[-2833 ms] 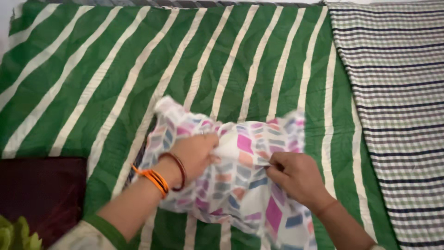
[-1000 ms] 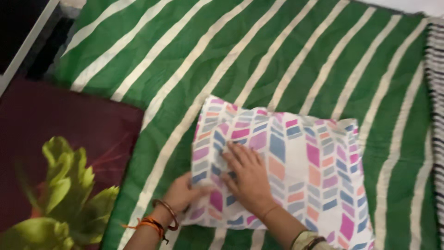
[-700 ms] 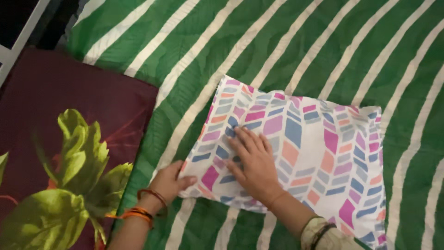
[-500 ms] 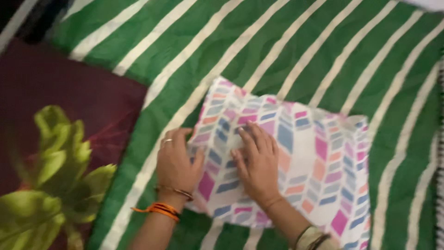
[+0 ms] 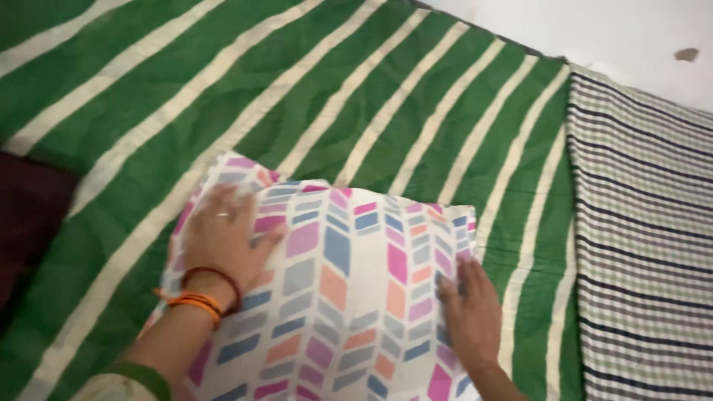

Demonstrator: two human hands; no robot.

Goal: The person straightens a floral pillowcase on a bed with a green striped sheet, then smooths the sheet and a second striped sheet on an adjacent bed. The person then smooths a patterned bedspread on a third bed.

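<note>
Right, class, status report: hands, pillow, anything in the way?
Left hand flat on pillow, near its left edge. Right hand flat at its right edge. Pillow lies on striped green quilt. Nothing in the way; checked cloth off to the right.

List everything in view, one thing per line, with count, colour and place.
patterned cloth: one, white with pink, blue, grey and orange chevron blocks, lying flat on the quilt, lower middle.
quilt: one, green with cream stripes, spread under the cloth across most of the view.
checked cloth: one, white with dark and greenish lines, along the right edge.
maroon fabric: one, dark red, far left edge.
bangles: several, orange and dark red, on the left wrist.
left hand: flat on the cloth's upper left part.
right hand: flat on the cloth's right edge.
</note>
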